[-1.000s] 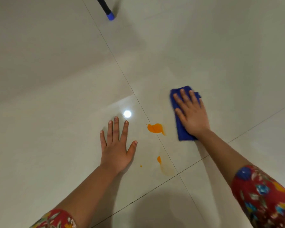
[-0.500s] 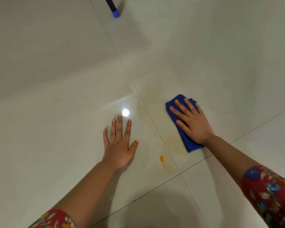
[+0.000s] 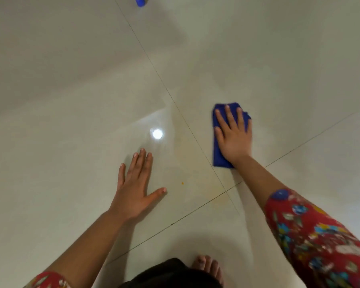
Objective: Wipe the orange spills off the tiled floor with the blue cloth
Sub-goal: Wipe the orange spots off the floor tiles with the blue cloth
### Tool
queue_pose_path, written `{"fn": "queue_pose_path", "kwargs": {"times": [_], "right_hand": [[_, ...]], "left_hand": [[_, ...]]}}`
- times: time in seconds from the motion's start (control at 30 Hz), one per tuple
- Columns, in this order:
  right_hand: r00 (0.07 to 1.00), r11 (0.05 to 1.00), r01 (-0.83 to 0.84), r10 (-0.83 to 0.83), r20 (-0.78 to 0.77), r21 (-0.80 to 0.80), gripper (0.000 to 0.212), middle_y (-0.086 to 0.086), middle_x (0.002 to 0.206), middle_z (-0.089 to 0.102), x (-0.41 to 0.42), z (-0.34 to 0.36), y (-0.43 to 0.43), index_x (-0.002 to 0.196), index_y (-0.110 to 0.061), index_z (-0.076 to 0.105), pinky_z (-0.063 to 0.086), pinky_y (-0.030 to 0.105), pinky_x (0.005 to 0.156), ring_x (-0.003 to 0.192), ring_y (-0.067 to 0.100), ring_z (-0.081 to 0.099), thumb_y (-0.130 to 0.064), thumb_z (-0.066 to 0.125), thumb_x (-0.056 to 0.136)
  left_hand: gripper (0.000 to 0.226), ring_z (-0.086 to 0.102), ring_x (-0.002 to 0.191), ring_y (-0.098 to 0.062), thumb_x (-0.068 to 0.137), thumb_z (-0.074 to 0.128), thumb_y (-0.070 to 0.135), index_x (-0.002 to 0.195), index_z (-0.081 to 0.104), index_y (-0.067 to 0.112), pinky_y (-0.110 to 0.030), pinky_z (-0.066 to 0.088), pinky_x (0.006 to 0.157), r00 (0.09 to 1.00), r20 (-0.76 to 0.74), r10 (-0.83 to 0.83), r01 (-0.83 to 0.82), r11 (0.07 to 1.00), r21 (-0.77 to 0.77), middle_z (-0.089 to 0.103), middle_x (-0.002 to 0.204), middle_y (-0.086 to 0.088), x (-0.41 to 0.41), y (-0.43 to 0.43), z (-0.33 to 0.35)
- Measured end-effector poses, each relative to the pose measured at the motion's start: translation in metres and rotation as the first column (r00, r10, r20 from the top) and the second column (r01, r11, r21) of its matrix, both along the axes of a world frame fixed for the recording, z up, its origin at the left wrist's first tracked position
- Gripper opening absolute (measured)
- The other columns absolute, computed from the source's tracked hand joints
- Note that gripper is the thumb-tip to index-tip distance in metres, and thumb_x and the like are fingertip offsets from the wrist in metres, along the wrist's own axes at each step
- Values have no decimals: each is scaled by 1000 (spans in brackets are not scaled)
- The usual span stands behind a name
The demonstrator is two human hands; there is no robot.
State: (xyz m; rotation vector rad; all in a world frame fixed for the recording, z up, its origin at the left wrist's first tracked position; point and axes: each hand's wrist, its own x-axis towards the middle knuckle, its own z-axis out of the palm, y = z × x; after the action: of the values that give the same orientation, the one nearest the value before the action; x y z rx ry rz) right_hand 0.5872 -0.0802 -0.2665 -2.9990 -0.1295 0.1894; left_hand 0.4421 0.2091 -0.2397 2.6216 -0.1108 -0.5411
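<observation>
My right hand [image 3: 233, 136] lies flat, fingers spread, pressing the folded blue cloth [image 3: 217, 156] onto the pale tiled floor [image 3: 71, 100], right of a grout line. My left hand [image 3: 136, 183] rests palm-down on the neighbouring tile, fingers apart, holding nothing. One tiny orange speck [image 3: 182, 183] sits between my hands, just right of my left thumb. Faint yellowish smears show near the grout crossing [image 3: 226, 191].
A dark pole with a blue tip [image 3: 141, 1] touches the floor at the top edge. A bright lamp reflection [image 3: 157, 134] glints above my left hand. A bare foot [image 3: 209, 269] and dark clothing [image 3: 170, 273] are at the bottom.
The large orange blob and the smaller drop by the grout line have gone under the cloth's passes. My right hand swept left with the cloth, then back right. The view tilted down.
</observation>
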Motion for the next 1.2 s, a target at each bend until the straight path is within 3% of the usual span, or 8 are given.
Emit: {"fn": "queue_pose_path", "kwargs": {"times": [0.27,0.43,0.53,0.67,0.83,0.93,1.1,1.2], "right_hand": [[877,874,-480,478,34,76,54,-7,163,13,-110,-6,75,153,-37,17,11,53,119,151,22,5,-44,32,102],[1000,1000,-27,27,-1,7,54,-4,163,11,-45,-5,30,154,-36,14,9,53,119,151,24,3,-42,27,102],[1000,1000,0,0,20,8,54,-4,164,7,16,0,82,154,-34,12,3,54,119,151,24,0,-44,24,103],[938,938,-347,347,15,19,54,-6,163,10,40,1,181,154,-36,16,5,54,118,151,26,3,-44,24,101],[710,704,-705,698,93,90,50,-7,160,24,-72,-6,185,150,-36,30,12,54,118,150,24,14,-44,33,101],[791,786,-612,605,97,87,53,-7,161,21,-90,-10,104,151,-38,25,16,53,118,150,22,13,-44,35,100],[991,992,-124,122,46,31,56,-1,163,12,-37,-5,88,155,-32,15,8,56,118,151,27,3,-44,22,101],[966,963,-257,253,54,76,57,2,162,18,-86,-4,135,154,-28,21,13,60,116,150,31,8,-42,28,99]], "left_hand": [[115,-28,142,-9,72,34,87,147,-26,23,-41,-23,113,999,-28,41,-35,982,184,-33,155,8,-35,15,-2],[116,-27,143,-10,72,33,88,149,-21,21,-44,-20,114,999,-8,48,-46,981,186,-30,156,7,-35,14,-5],[117,-27,143,-9,72,37,86,148,-24,21,-46,-16,116,998,-10,64,-62,987,147,-31,155,7,-38,15,-6],[124,-29,141,-6,72,52,78,145,-30,22,-41,-18,115,965,-3,262,-262,965,21,-34,153,11,-42,17,0],[127,-30,140,-4,62,41,88,146,-29,22,-40,-16,116,923,-22,383,-381,922,65,-33,154,10,-44,45,-3],[124,-31,140,-7,65,37,88,146,-29,22,-43,-16,116,955,-32,294,-290,952,99,-33,154,9,-44,57,-8],[109,-27,142,-7,75,33,79,147,-27,23,-43,-17,116,971,-3,241,-240,968,68,-31,155,10,-49,52,-8],[99,-18,145,-8,82,41,59,149,-23,24,-38,-16,116,951,39,306,-306,952,-26,-24,157,10,-50,40,-6]]}}
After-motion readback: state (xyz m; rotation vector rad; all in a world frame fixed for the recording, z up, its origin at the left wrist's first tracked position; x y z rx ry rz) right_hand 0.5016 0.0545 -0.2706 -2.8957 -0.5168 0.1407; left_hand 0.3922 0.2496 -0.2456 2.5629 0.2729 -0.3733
